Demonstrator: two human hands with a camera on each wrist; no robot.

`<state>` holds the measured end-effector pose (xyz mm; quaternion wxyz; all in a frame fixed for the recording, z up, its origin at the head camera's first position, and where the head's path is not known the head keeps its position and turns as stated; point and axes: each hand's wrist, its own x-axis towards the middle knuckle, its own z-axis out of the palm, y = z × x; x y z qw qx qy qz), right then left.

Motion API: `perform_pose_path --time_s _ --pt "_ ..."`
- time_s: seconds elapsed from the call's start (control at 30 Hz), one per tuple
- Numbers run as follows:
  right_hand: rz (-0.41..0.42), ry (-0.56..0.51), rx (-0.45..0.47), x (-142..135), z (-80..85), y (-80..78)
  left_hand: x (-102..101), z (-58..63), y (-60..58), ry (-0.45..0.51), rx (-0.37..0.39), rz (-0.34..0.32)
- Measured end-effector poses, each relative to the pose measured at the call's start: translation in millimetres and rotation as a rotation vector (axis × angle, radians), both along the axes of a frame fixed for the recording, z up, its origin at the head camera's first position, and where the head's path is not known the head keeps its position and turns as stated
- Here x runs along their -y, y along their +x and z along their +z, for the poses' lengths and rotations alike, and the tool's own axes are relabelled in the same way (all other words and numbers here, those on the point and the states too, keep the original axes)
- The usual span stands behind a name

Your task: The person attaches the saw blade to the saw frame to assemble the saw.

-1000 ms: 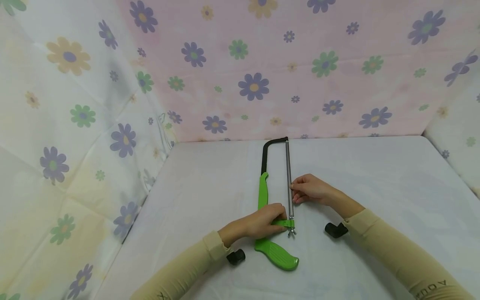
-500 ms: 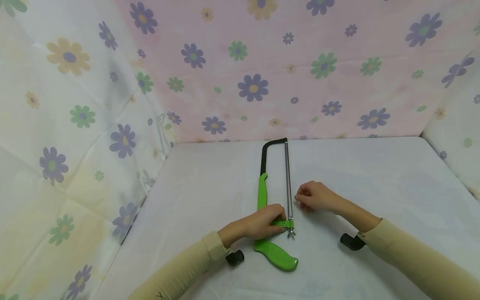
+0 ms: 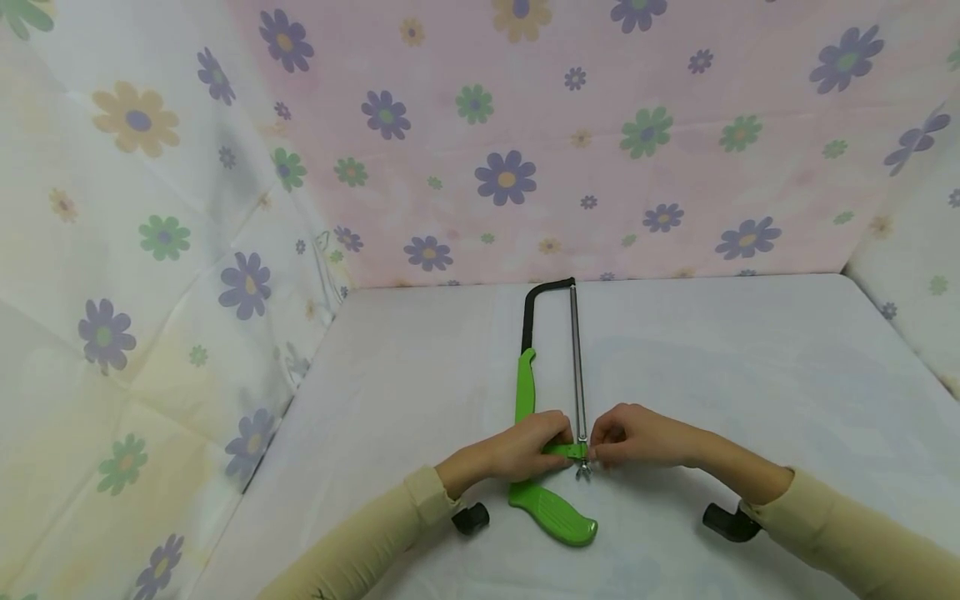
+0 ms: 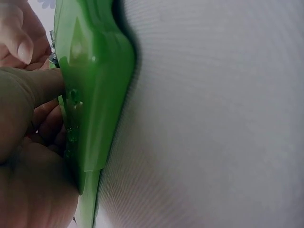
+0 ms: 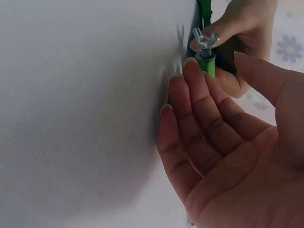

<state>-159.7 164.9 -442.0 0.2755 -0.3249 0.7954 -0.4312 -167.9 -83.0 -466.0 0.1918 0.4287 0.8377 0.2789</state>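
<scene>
A hacksaw [image 3: 555,515] with a green handle and black front frame lies on the white table, its blade [image 3: 577,358] on the right side. My left hand [image 3: 521,450] grips the green frame by the short cross arm, the thumb bent against it in the left wrist view. Close to the blade's near end is my right hand [image 3: 645,435], fingers loosely bent and thumb held apart, with nothing seen between them. The metal wing nut [image 5: 205,40] stands just beyond those fingertips in the right wrist view. Whether they touch the green end piece cannot be told.
The white-covered table [image 3: 420,358] ends at a pink flowered cloth wall [image 3: 450,150]. Another flowered cloth [image 3: 172,333] hangs along the left. Black wrist mounts [image 3: 731,522] sit under both sleeves.
My right hand has left the middle of the blade and moved toward me, down beside the wing nut end. The left hand and hacksaw have stayed in place.
</scene>
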Motion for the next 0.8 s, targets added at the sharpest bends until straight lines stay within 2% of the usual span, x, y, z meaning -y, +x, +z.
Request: perform_pose_path --time_s 0.4,0.8 --pt "-0.012 -0.035 0.055 3.1 -5.1 7.8 -0.1 0.9 1.1 -0.008 -0.002 -0.005" --pt "-0.015 0.001 0.031 5.2 -4.9 7.9 0.4 -1.1 0.1 -0.008 0.011 0.003"
